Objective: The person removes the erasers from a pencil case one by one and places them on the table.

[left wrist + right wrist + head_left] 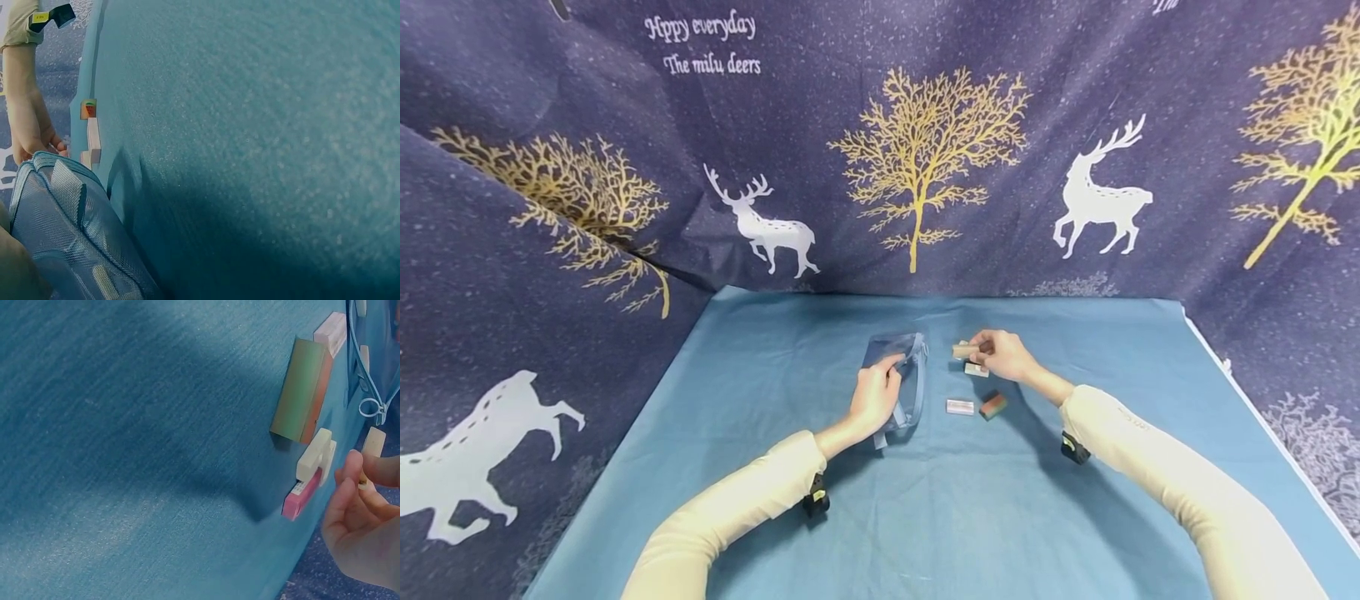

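Observation:
A blue mesh zip pouch [912, 400] lies on the table, and my left hand [874, 398] grips its upper side near the opening. Close up in the left wrist view, the pouch [69, 219] shows a pale block through its mesh. To the right, my right hand [1003, 357] pinches a beige eraser [374, 442] between thumb and fingers, just above the table. Near that hand are cream erasers [314, 455] and a pink-sleeved one [302, 495]. Closer to me lie a white eraser [959, 407] and a green-and-orange block [992, 406].
A blue cloth [1000, 517] covers the table. Behind it hangs a dark blue curtain [865, 167] with deer and trees. The pouch's zip pull ring [370, 407] hangs at its edge, facing the erasers.

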### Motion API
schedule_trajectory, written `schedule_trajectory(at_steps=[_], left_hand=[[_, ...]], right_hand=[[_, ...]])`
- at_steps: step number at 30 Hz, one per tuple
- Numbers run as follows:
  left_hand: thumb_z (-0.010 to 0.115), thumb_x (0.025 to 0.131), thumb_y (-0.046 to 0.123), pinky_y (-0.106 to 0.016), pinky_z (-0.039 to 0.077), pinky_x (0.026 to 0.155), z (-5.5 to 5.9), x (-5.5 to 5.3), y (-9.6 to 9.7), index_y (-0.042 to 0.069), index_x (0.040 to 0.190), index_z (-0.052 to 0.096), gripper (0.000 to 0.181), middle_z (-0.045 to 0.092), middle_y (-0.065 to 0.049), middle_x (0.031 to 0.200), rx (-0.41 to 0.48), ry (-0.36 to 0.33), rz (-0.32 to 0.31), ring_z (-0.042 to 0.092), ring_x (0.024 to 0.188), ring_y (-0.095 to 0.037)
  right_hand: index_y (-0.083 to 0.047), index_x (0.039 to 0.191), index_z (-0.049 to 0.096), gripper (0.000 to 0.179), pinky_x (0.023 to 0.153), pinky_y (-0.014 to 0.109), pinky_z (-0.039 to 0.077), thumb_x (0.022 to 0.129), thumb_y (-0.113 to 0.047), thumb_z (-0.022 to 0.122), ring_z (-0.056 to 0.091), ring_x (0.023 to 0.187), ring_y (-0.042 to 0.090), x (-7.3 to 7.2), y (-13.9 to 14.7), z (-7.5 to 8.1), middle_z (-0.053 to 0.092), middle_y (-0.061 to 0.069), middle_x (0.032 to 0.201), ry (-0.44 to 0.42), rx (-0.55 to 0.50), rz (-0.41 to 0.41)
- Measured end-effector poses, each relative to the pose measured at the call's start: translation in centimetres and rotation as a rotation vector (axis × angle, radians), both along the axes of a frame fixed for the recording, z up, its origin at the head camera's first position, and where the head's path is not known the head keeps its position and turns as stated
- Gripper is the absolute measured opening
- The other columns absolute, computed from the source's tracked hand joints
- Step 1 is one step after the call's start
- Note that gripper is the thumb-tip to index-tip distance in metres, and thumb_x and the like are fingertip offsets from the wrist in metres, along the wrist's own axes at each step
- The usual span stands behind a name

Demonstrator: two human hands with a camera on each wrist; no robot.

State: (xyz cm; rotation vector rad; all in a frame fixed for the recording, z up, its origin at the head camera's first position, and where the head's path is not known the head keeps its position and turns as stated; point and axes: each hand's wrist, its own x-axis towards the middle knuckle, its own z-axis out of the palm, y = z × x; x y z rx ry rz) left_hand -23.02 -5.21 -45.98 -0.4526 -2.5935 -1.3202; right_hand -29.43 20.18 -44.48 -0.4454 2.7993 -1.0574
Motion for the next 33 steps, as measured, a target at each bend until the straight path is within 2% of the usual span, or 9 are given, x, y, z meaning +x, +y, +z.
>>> schedule_trajectory(at_steps=[10, 18, 26, 33], left_hand=[[0.036, 0.093, 0.009, -0.020, 0.025, 0.029, -0.3, -0.1, -0.1, 0.006, 0.126, 0.055, 0.038, 0.034, 0.003, 0.039, -0.054, -0.019, -0.003, 0.025, 0.028, -0.008], [0.037, 0.094, 0.008, -0.020, 0.025, 0.029, -0.2, -0.1, -0.1, 0.006, 0.126, 0.055, 0.037, 0.033, 0.004, 0.040, -0.033, -0.012, -0.006, 0.024, 0.028, -0.008], [0.034, 0.094, 0.009, -0.021, 0.025, 0.028, -0.4, 0.2, 0.0, 0.005, 0.126, 0.054, 0.038, 0.033, 0.004, 0.039, -0.033, -0.021, -0.016, 0.023, 0.027, -0.008], [0.035, 0.093, 0.009, -0.020, 0.023, 0.028, -0.3, -0.2, 0.1, 0.006, 0.124, 0.056, 0.038, 0.033, 0.004, 0.039, -0.015, -0.010, 0.008, 0.023, 0.027, -0.007]], right_hand=[[0.001, 0.112, 0.057, 0.026, 0.060, 0.030, 0.053, 0.089, -0.011, 0.055, 0.066, 0.074, 0.027, 0.0, 0.7, -0.3, 0.068, 0.018, 0.094, -0.032, -0.009, 0.006], [-0.002, 0.105, 0.062, 0.022, 0.065, 0.034, 0.052, 0.086, -0.013, 0.060, 0.066, 0.084, 0.029, 0.0, 1.2, -0.6, 0.067, 0.019, 0.096, 0.087, 0.053, -0.040], [-0.001, 0.103, 0.063, 0.023, 0.061, 0.030, 0.047, 0.085, -0.014, 0.062, 0.063, 0.079, 0.025, -0.2, 1.9, -1.3, 0.066, 0.016, 0.092, 0.115, 0.073, -0.081], [-0.001, 0.099, 0.066, 0.022, 0.070, 0.040, 0.050, 0.081, -0.012, 0.064, 0.065, 0.075, 0.027, -0.2, 2.7, -1.4, 0.068, 0.016, 0.088, 0.183, 0.077, -0.142]])
